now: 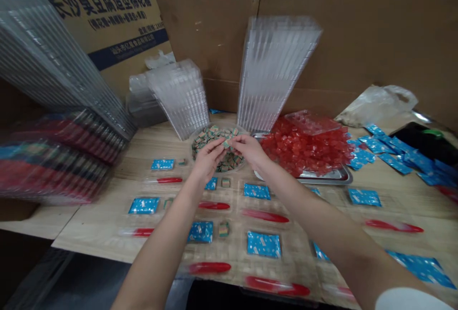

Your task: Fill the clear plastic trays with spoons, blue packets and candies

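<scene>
Over a round clear tub (193, 156) full of small tan-and-green square pieces (232, 161), my two hands meet. Between the fingertips lies a small light-green square piece (226, 144). My left hand (208, 158) pinches at its left side, fingers closed. On its right side, my right hand (251, 149) pinches with thumb and forefinger. Clear plastic trays (229, 243) are spread below my forearms. They hold blue sachets (264, 244) and red slim plastic items (265, 215); some also hold a small square piece (223, 229).
Right of the tub, red translucent pieces (304, 145) heap on a metal tray (332, 176). Loose blue sachets (397, 152) lie far right. Stacks of clear trays (275, 67) stand at the back. Filled trays (60, 157) are piled at left, before a printed carton (107, 24).
</scene>
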The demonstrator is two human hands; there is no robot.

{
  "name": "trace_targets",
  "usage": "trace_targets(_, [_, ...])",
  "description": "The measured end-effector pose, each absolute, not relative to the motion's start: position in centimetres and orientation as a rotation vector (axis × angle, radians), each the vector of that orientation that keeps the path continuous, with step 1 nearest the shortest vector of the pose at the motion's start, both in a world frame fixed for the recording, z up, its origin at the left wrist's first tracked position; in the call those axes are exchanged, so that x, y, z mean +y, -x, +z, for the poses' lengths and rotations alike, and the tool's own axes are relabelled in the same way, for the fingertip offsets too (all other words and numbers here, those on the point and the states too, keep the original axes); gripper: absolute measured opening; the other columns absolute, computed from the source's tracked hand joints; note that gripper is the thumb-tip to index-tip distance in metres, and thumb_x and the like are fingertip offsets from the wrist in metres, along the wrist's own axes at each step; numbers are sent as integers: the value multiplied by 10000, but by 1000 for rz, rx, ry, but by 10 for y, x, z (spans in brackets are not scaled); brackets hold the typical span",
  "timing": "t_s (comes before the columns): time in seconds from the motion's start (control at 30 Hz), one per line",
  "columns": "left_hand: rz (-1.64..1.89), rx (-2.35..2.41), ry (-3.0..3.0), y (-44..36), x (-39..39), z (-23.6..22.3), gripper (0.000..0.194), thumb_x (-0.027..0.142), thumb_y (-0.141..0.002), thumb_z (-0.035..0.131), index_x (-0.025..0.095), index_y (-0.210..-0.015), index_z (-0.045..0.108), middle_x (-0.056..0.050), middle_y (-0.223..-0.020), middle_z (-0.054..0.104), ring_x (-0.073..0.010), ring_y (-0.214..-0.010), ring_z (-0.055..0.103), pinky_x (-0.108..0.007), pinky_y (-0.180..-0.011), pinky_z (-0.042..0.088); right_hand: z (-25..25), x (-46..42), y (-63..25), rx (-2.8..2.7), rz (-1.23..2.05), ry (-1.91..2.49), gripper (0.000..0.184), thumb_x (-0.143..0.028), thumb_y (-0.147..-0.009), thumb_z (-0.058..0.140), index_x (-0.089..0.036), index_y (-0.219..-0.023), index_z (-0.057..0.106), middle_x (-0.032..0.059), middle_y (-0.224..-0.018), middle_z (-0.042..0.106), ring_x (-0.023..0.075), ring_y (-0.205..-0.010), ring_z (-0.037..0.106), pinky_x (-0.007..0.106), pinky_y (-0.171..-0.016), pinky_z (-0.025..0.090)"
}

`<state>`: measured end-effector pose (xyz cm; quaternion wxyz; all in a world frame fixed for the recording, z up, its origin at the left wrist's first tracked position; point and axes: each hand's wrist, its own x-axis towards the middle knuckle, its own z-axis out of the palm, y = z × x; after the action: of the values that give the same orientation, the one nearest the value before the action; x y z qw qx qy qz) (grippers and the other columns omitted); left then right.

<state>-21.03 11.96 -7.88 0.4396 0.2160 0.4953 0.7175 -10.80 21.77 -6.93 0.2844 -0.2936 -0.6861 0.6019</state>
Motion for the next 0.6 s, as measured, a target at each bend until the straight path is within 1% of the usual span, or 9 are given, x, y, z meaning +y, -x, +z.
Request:
trace_targets(0.1, [1812, 1283, -649, 210, 116, -78, 394, 191, -608, 752, 185, -995, 677, -34, -979, 689, -138, -902, 617, -293, -896, 447, -69, 211, 102, -1862, 1463, 706, 156, -332, -694, 638, -194, -730, 574, 13, -724, 609, 145, -669, 567, 280, -640, 458])
trace_targets(0.17, [1833, 1332, -713, 210, 113, -79, 374, 191, -594, 759, 183, -961, 686, -31, -942, 696, -144, -886, 615, -297, -885, 449, -70, 207, 98, -1914, 1340, 654, 127, -315, -707, 627, -198, -740, 591, 21, -764, 624, 159, -726, 581, 288, -688, 454])
trace_targets(0.27, [1848, 1394, -789, 210, 110, -79, 310, 197, -609, 747, 188, -915, 700, -23, -902, 700, -147, -862, 615, -298, -869, 452, -73, 204, 94, -1923, 1282, 648, 110, -305, -734, 607, -200, -768, 610, 21, -784, 632, 160, -738, 583, 281, -688, 448])
trace_targets(0.43, [1855, 1465, -847, 207, 107, -73, 229, 202, -658, 710, 193, -887, 707, -23, -920, 700, -153, -879, 610, -289, -861, 450, -74, 201, 96, -1791, 1458, 682, 167, -325, -693, 652, -184, -772, 610, 3, -750, 616, 137, -686, 556, 259, -646, 438])
trace_targets(0.53, [1862, 1480, -859, 206, 106, -71, 282, 204, -670, 702, 205, -951, 694, -20, -942, 695, -149, -870, 608, -281, -839, 457, -70, 197, 96, -1659, 1609, 749, 222, -352, -653, 678, -175, -769, 613, -4, -729, 607, 122, -646, 533, 244, -603, 425])
trace_targets(0.6, [1822, 1465, -883, 206, 107, -71, 347, 203, -676, 695, 218, -1022, 677, -26, -1009, 686, -156, -905, 605, -282, -838, 458, -66, 193, 95, -1614, 1686, 781, 239, -365, -642, 680, -172, -772, 622, -8, -722, 611, 114, -627, 522, 236, -583, 414])
